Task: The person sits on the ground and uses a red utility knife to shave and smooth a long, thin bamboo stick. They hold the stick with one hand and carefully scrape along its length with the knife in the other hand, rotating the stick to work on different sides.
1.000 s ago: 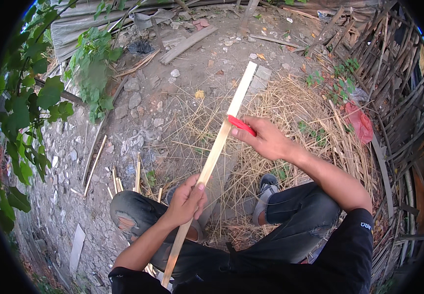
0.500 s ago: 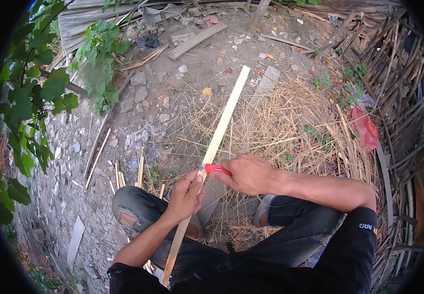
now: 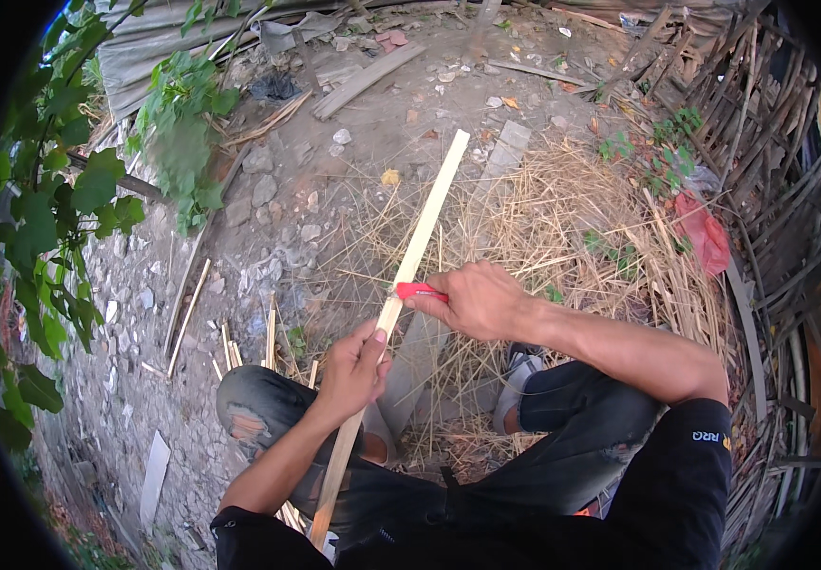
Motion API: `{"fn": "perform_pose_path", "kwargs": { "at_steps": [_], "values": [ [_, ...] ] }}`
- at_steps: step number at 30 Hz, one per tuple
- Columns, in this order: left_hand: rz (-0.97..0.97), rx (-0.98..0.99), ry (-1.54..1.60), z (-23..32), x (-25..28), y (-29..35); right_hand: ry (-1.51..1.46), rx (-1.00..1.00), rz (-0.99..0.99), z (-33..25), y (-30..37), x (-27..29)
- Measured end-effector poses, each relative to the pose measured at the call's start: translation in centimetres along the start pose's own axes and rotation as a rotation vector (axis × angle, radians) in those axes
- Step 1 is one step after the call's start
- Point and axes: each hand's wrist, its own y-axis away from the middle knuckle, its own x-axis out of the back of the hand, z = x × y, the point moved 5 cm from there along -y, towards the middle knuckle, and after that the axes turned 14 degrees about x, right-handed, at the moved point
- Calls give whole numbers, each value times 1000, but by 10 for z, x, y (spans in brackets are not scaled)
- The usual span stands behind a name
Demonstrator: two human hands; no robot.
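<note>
A long, pale strip of wood or bamboo (image 3: pixel 434 209) slants up and away from my lap. My left hand (image 3: pixel 351 372) is closed around its lower middle, thumb along the top face. Just above that grip, my right hand (image 3: pixel 483 302) holds a red-handled knife (image 3: pixel 420 292) against the strip. The blade end rests at the strip's left edge and is too small to make out clearly. The strip's lower end passes between my bent knees toward my body.
Thin shavings (image 3: pixel 562 218) litter the ground ahead and to the right. Several split sticks (image 3: pixel 271 332) stand beside my left knee. A flat board (image 3: pixel 369 81) lies farther off. A red plastic bag (image 3: pixel 703 233) sits by the stick fence (image 3: pixel 781 142), and leafy vines (image 3: pixel 45 218) hang at left.
My right hand and the knife have moved up the strip, away from my left hand. My left hand still grips the strip, and the view has shifted slightly.
</note>
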Motion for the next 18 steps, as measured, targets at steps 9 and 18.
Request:
{"fn": "perform_pose_path", "kwargs": {
  "at_steps": [9,18],
  "values": [
    [-61,12,15,3,-2,11,71,-179,230,56,8,38],
    [-245,-30,-152,-23,9,53,129,-706,847,227,123,139]
  ]
}}
